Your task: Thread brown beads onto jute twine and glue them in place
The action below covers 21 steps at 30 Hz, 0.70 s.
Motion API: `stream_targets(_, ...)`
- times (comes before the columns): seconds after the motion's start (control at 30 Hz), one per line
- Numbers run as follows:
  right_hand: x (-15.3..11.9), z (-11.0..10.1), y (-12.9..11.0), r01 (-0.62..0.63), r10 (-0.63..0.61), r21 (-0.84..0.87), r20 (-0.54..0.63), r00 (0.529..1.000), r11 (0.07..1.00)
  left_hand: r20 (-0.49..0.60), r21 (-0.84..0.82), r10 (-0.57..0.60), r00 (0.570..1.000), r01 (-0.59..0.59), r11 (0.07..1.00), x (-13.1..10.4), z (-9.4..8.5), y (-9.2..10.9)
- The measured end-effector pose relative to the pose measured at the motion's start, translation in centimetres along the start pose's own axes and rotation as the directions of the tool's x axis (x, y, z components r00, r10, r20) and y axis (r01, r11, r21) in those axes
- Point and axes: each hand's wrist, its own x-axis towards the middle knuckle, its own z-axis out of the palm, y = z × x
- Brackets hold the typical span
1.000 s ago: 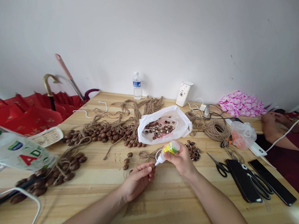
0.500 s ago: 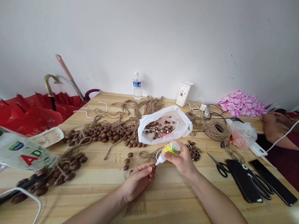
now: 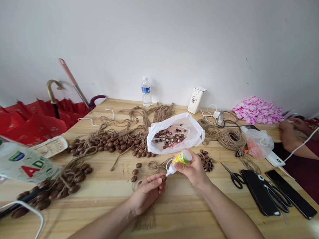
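Note:
Between the thumb and fingers of my left hand (image 3: 149,190) is a small brown nut shell (image 3: 163,177). My right hand (image 3: 192,171) is closed around a glue bottle (image 3: 183,157) with a yellow-green label, tilted so that its white nozzle meets the shell or sits right at it. Whether glue is coming out is too small to tell. Just left of my hands lie a few loose nut shells (image 3: 134,172) and a loop of twine (image 3: 156,165). Behind the bottle, an open white plastic bag (image 3: 152,144) holds half shells, and more half shells (image 3: 205,161) are heaped to its right.
Strung nut shells (image 3: 113,141) lie in bunches at the left, near a large white bottle (image 3: 17,161). On the right are scissors (image 3: 236,178), phones (image 3: 260,192) and a twine coil (image 3: 231,139). A water bottle (image 3: 146,94) stands by the wall. Another person's arm (image 3: 291,137) rests at far right.
Almost nothing differs. Both hands, the shell and the glue bottle keep their places; the view has shifted very slightly, and the other person's hands at far right have moved a little.

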Motion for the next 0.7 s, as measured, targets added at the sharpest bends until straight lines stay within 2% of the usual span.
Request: stream_targets(0.7, -0.25, 0.1, -0.37, 0.012, -0.012, -0.018, 0.05, 0.999, 1.0, 0.015, 0.005, 0.025, 1.0, -0.025, 1.0, 0.04, 0.12, 0.08)
